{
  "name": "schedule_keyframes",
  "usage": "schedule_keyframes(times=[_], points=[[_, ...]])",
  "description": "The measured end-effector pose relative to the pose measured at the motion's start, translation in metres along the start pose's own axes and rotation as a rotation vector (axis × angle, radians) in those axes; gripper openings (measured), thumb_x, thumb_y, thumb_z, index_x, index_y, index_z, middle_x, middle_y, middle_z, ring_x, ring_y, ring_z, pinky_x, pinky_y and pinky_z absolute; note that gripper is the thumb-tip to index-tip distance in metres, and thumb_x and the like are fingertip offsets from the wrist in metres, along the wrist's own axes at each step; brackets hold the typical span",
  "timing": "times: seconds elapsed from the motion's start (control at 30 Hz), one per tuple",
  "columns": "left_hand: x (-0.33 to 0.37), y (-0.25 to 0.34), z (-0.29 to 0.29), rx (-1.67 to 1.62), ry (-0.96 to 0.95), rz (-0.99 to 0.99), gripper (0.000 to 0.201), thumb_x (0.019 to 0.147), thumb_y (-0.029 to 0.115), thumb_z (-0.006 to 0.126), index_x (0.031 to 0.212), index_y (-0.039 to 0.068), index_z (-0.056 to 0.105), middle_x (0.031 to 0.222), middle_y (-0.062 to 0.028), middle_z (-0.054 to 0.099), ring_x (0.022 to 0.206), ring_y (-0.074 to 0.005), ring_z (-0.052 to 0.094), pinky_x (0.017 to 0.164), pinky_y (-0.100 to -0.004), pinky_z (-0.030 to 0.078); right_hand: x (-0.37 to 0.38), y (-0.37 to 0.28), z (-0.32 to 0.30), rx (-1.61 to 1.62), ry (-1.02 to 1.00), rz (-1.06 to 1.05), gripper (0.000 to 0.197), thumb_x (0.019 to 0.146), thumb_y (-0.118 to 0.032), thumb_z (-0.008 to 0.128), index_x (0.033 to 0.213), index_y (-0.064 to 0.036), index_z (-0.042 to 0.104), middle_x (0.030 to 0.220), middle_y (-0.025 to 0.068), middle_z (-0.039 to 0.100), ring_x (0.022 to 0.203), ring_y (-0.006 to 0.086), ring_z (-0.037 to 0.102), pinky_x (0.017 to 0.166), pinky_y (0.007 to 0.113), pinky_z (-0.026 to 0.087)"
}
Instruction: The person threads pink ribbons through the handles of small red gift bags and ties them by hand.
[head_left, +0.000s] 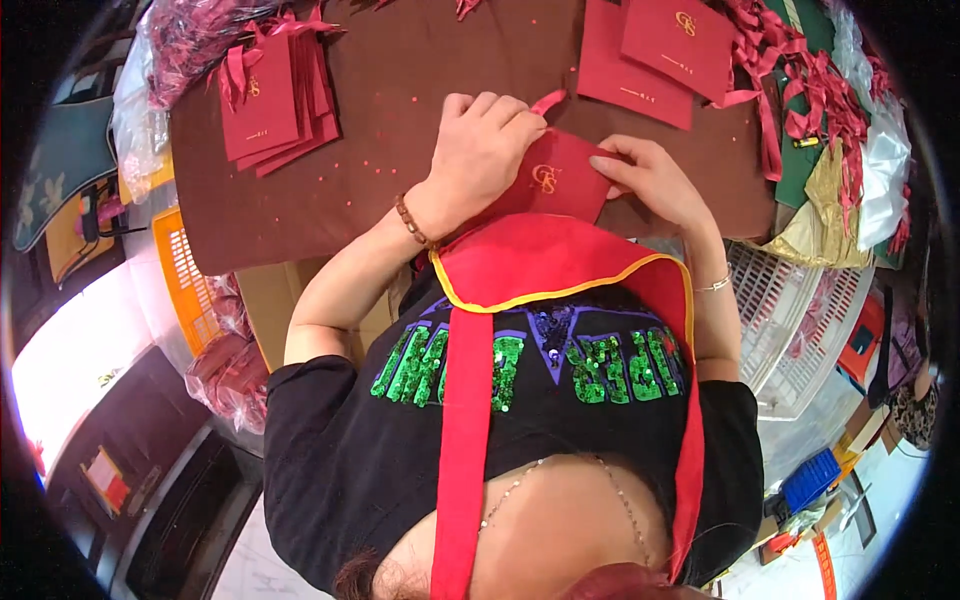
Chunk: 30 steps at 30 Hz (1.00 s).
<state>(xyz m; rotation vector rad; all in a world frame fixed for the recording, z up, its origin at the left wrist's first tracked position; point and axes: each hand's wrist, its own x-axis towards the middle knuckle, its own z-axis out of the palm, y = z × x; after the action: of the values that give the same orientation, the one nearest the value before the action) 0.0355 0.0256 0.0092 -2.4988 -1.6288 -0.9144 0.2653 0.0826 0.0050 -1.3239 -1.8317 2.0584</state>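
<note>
A flat red paper card or envelope [560, 182] with a gold emblem lies at the near edge of the table, tilted in front of my red apron. My left hand [485, 150] is closed at its upper left corner, fingers bent down. From under those fingertips sticks the end of a red ribbon [548, 102]. What else the left fingers hold is hidden beneath the hand. With thumb and fingers, my right hand [655, 180] pinches the card's upper right edge.
A fanned stack of red cards with ribbons [270, 110] lies at the left. More red cards [675, 50] sit far right, beside a heap of red ribbons [785, 75]. Small red specks dot the brown table [400, 60]. An orange crate [185, 265] and white baskets [800, 320] flank the table.
</note>
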Motion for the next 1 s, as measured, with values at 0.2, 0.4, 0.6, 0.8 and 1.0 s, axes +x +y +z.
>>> schedule_keyframes(times=[0.2, 0.4, 0.6, 0.8, 1.0], points=[[-0.008, 0.014, 0.011, 0.026, -0.127, -0.075, 0.007, 0.079, 0.021, 0.061, 0.081, 0.014, 0.058, 0.077, -0.0007, 0.056, 0.076, -0.0181, 0.053, 0.07, -0.0351, 0.035, 0.018, -0.013, 0.012, 0.137, 0.007, -0.037, 0.025, 0.091, -0.023, 0.055, 0.102, -0.0013, 0.059, 0.087, -0.0014, 0.058, 0.077, 0.0044, 0.054, 0.066, 0.02, 0.047], [-0.014, 0.013, 0.011, 0.05, -0.102, -0.156, 0.01, 0.081, 0.023, 0.06, 0.08, 0.013, 0.057, 0.075, -0.0011, 0.055, 0.075, -0.0187, 0.053, 0.07, -0.0359, 0.035, 0.022, -0.013, 0.022, 0.11, 0.035, -0.076, 0.026, 0.086, -0.019, 0.059, 0.101, 0.0026, 0.061, 0.082, 0.0045, 0.062, 0.07, 0.009, 0.058, 0.063, 0.024, 0.049], [-0.013, 0.015, 0.01, 0.098, -0.112, -0.122, 0.01, 0.081, 0.022, 0.06, 0.08, 0.012, 0.056, 0.075, -0.0022, 0.054, 0.074, -0.0191, 0.053, 0.07, -0.0362, 0.035, 0.02, -0.014, 0.025, 0.034, 0.069, -0.117, 0.026, 0.082, -0.017, 0.062, 0.099, 0.0026, 0.061, 0.075, 0.0056, 0.062, 0.064, 0.0099, 0.059, 0.06, 0.024, 0.047], [-0.015, 0.014, 0.017, 0.089, -0.072, -0.122, 0.011, 0.08, 0.021, 0.06, 0.079, 0.012, 0.055, 0.074, -0.0024, 0.054, 0.073, -0.0195, 0.053, 0.069, -0.0367, 0.035, 0.018, -0.019, 0.025, -0.007, 0.061, -0.066, 0.025, 0.084, -0.017, 0.063, 0.103, -0.0002, 0.06, 0.076, -0.0024, 0.057, 0.065, 0.0039, 0.051, 0.057, 0.02, 0.046], [-0.01, 0.018, 0.017, 0.091, -0.054, -0.126, 0.012, 0.078, 0.021, 0.061, 0.077, 0.011, 0.055, 0.074, -0.0031, 0.055, 0.072, -0.0203, 0.054, 0.068, -0.0379, 0.034, 0.014, -0.022, 0.024, -0.041, 0.073, -0.068, 0.024, 0.084, -0.017, 0.063, 0.101, -0.0006, 0.06, 0.074, -0.0025, 0.055, 0.063, 0.0037, 0.049, 0.056, 0.02, 0.044]])
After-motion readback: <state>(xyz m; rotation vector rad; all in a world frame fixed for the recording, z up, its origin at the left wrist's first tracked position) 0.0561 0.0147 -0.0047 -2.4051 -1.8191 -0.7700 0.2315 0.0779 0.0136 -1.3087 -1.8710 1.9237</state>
